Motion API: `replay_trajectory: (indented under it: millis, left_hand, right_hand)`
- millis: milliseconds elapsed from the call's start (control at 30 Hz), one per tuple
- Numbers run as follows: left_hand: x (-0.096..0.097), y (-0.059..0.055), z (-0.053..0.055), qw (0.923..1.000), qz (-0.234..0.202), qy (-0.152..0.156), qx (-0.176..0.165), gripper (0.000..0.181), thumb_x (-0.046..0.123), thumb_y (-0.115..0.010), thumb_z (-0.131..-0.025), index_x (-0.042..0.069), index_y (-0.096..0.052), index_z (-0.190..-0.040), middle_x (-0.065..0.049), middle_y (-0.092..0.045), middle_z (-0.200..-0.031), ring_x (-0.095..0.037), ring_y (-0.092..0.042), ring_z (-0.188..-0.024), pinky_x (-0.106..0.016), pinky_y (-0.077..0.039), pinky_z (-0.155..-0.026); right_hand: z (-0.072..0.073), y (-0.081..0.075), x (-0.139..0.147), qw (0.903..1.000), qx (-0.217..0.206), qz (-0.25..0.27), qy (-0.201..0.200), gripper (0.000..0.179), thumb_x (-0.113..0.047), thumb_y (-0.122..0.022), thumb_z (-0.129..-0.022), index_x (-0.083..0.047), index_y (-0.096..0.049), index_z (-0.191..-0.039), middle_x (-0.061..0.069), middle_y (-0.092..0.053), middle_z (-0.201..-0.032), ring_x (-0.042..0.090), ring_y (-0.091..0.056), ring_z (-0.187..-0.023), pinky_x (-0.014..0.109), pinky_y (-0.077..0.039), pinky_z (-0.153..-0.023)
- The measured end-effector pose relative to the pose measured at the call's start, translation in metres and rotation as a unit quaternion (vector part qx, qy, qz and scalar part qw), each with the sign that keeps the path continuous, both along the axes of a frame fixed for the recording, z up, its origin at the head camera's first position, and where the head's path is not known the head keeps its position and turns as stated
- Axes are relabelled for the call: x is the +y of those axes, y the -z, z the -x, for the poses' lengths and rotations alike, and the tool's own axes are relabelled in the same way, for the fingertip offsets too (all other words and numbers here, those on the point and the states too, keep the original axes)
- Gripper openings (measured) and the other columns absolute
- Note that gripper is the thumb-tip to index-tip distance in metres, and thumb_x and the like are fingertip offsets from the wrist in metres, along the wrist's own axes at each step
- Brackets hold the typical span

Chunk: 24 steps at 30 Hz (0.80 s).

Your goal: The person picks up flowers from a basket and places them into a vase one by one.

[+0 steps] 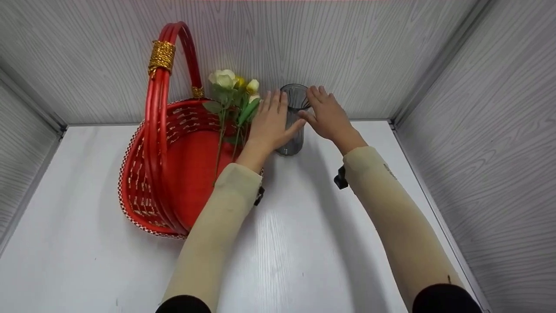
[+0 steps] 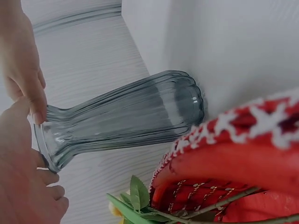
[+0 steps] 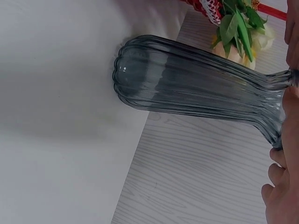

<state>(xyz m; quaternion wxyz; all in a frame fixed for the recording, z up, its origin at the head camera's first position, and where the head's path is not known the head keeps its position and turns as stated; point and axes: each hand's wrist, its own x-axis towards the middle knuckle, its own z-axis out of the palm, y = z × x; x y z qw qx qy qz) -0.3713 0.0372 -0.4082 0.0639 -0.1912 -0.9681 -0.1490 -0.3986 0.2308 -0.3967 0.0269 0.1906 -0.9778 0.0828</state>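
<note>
A grey-tinted, ribbed glass vase (image 1: 293, 141) stands upright on the white table near the back wall, with its mouth flared. My left hand (image 1: 271, 121) touches the left side of its rim, fingers extended and thumb reaching across the front. On the opposite side, my right hand (image 1: 328, 115) touches the rim with its fingers fairly straight. The thumbs come close together in front of the neck. In the left wrist view the vase (image 2: 126, 114) shows its full length, both hands at its mouth. From the right wrist, the vase's base (image 3: 135, 74) appears on the tabletop.
Left of the vase stands a red woven basket (image 1: 126, 178) with a tall arched handle (image 1: 152, 108). Artificial flowers (image 1: 223, 80) in white and yellow lean in it, blooms toward the back wall. Wood-grain panels (image 1: 486, 143) enclose the table (image 1: 299, 261).
</note>
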Motion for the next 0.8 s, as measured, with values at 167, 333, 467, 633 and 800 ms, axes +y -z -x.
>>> replay_trajectory:
  millis: [167,333,467,633,800]
  left_hand:
    - [0.000,-0.002,-0.003,0.9998,0.018,0.003,0.002,0.096,0.072,-0.028,-0.097,0.001,-0.011,-0.159,-0.020,-0.013,-0.166,-0.033,-0.007,-0.154,-0.047,-0.010,-0.125]
    - [-0.001,-0.003,-0.003,0.9997,0.025,0.003,-0.003,0.096,0.073,-0.027,-0.097,0.001,-0.011,-0.159,-0.019,-0.013,-0.166,-0.032,-0.006,-0.155,-0.047,-0.011,-0.125]
    - [-0.003,-0.003,-0.004,0.9998,0.021,0.002,-0.001,0.096,0.072,-0.027,-0.097,0.000,-0.012,-0.159,-0.018,-0.014,-0.166,-0.031,-0.006,-0.155,-0.046,-0.011,-0.125]
    - [-0.004,-0.002,-0.010,0.9999,0.005,0.009,0.001,0.096,0.072,-0.029,-0.097,-0.001,-0.013,-0.158,-0.018,-0.015,-0.166,-0.030,-0.006,-0.155,-0.044,-0.009,-0.125]
    - [-0.003,-0.001,-0.021,0.9999,0.001,0.017,0.002,0.096,0.072,-0.030,-0.097,-0.001,-0.013,-0.158,-0.018,-0.014,-0.166,-0.030,-0.006,-0.155,-0.043,-0.007,-0.125]
  right_hand:
    - [-0.003,-0.002,0.000,0.9998,0.000,-0.018,0.005,0.077,-0.056,-0.038,-0.103,-0.007,-0.018,-0.160,0.012,-0.016,-0.166,0.029,-0.009,-0.155,0.049,-0.008,-0.125]
    - [-0.007,-0.007,-0.006,0.9988,0.015,-0.043,0.017,0.073,-0.054,-0.038,-0.103,-0.008,-0.024,-0.159,0.013,-0.023,-0.165,0.032,-0.016,-0.153,0.052,-0.012,-0.124]
    - [-0.012,-0.008,-0.011,0.9975,0.033,-0.057,0.026,0.072,-0.054,-0.038,-0.103,-0.008,-0.028,-0.158,0.013,-0.028,-0.163,0.032,-0.021,-0.152,0.052,-0.014,-0.123]
    - [-0.021,-0.005,-0.012,0.9965,0.054,-0.055,0.033,0.072,-0.054,-0.038,-0.102,-0.006,-0.031,-0.156,0.014,-0.032,-0.161,0.032,-0.024,-0.151,0.051,-0.016,-0.123]
    - [-0.029,0.003,-0.009,0.9953,0.079,-0.043,0.035,0.073,-0.054,-0.037,-0.101,-0.005,-0.033,-0.155,0.016,-0.036,-0.159,0.032,-0.028,-0.150,0.052,-0.020,-0.122]
